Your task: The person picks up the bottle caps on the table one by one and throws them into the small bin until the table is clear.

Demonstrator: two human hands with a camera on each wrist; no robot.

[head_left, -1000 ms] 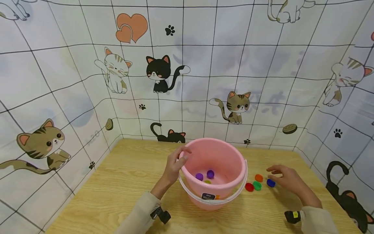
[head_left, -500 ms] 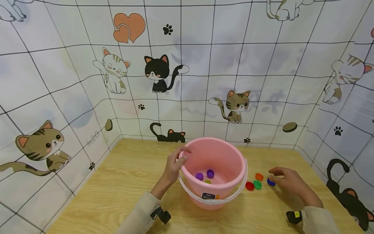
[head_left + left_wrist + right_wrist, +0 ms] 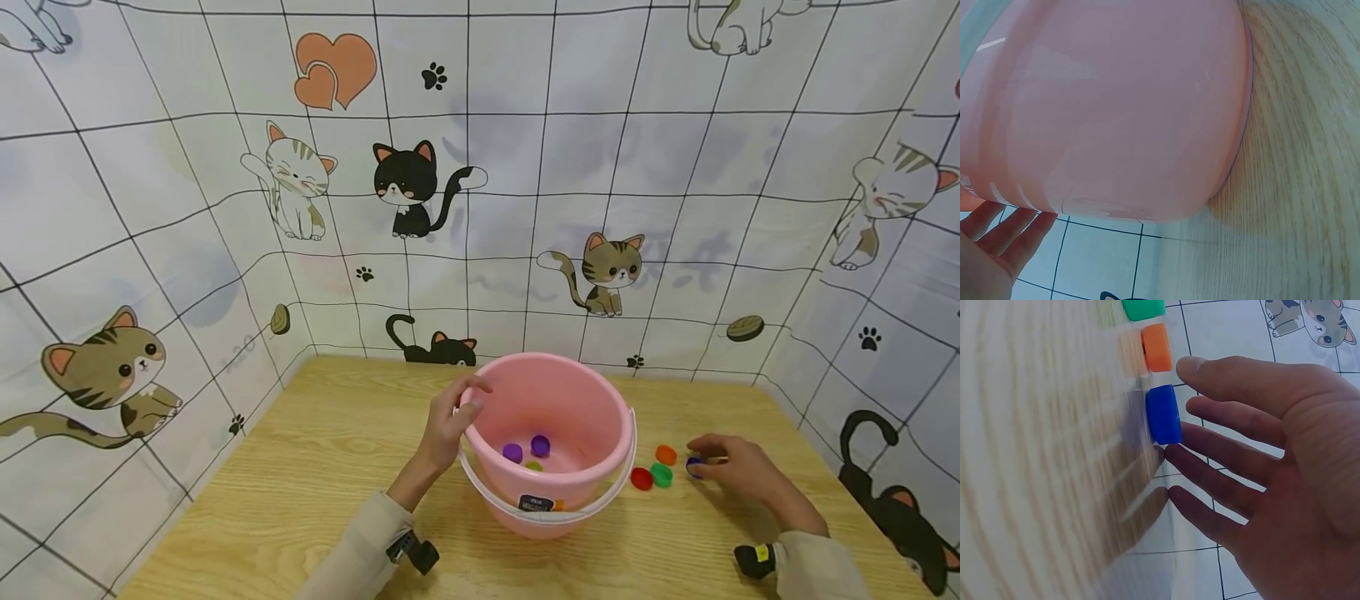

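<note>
A pink plastic bucket point(image 3: 562, 392) stands upright on the wooden table, its white handle point(image 3: 551, 517) hanging down at the front. My left hand point(image 3: 448, 421) grips the bucket's left rim, thumb inside and the other fingers against the outer wall. On the table to the right, my right hand point(image 3: 742, 471) is at a blue bottle cap point(image 3: 1164, 415). In the right wrist view the thumb stands apart from this cap, while the other fingers, loosely bent, reach down behind and beside it. Two purple caps point(image 3: 540, 446) and a yellow-green one point(image 3: 533, 466) lie inside the bucket.
Between the bucket and my right hand lie a red cap point(image 3: 641, 478), a green cap point(image 3: 661, 475) and an orange cap point(image 3: 666, 455). A white cloth with a grid and cat drawings point(image 3: 502, 167) encloses the table point(image 3: 300, 467) at the back and sides.
My right hand has lowered slightly toward the blue cap, and its fingers now cover part of that cap in the head view. The left hand and bucket stay put.
</note>
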